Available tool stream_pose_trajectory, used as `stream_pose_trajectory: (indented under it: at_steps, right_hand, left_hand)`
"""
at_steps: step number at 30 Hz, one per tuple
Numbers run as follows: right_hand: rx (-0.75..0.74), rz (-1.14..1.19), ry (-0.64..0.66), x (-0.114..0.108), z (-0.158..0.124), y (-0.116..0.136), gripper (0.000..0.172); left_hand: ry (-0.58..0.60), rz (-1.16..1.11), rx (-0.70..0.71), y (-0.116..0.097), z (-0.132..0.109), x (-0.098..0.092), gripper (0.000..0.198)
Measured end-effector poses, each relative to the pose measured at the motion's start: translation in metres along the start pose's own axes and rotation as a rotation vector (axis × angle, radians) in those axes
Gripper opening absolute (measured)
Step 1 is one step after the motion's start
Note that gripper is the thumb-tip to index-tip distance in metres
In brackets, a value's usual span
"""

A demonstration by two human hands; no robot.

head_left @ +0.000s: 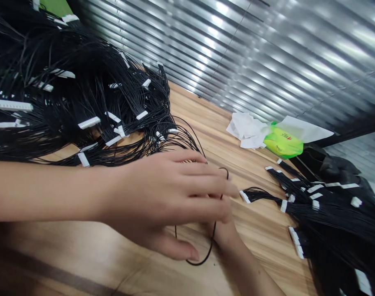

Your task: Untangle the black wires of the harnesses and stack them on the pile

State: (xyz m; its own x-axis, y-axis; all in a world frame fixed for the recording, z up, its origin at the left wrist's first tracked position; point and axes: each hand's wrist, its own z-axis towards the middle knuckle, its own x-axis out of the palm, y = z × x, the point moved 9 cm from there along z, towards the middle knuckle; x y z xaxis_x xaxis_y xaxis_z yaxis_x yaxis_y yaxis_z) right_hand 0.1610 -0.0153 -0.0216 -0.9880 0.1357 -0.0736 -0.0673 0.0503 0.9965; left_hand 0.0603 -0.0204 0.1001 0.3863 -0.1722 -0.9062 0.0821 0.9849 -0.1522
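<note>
My left hand (pixel 165 197) reaches in from the left across the wooden table (pixel 66 255), fingers together and pointing right, thumb underneath. A thin black cord loop (pixel 209 246) runs between its fingers and thumb, curls past the fingertips and hangs down to the table. My right hand (pixel 226 232) comes up from the lower right and lies under the left hand. Its fingers are hidden. A big heap of black wire harnesses with white connectors (pixel 66 98) lies just behind the left hand.
A second pile of black harnesses with white connectors (pixel 326 213) lies at the right. Crumpled white paper (pixel 245 129) and a green packet (pixel 281 144) sit at the table's far edge. Metal slats (pixel 252 49) form the wall behind.
</note>
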Motion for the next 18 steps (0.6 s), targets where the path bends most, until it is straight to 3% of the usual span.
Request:
stream_pose_trajectory:
  at_steps: [6, 13, 18]
  right_hand:
    - [0.033, 0.100, 0.015, 0.002, -0.001, -0.011, 0.019]
    - [0.080, 0.116, 0.008, 0.002, 0.000, -0.015, 0.019]
    - [0.073, 0.135, -0.057, -0.003, 0.001, -0.015, 0.021]
  left_hand:
    - [-0.075, -0.054, -0.172, 0.028, 0.001, -0.012, 0.033]
    - [-0.103, -0.057, -0.197, 0.037, 0.000, -0.011, 0.037]
    - [-0.190, -0.026, -0.228, 0.046, -0.005, -0.022, 0.018]
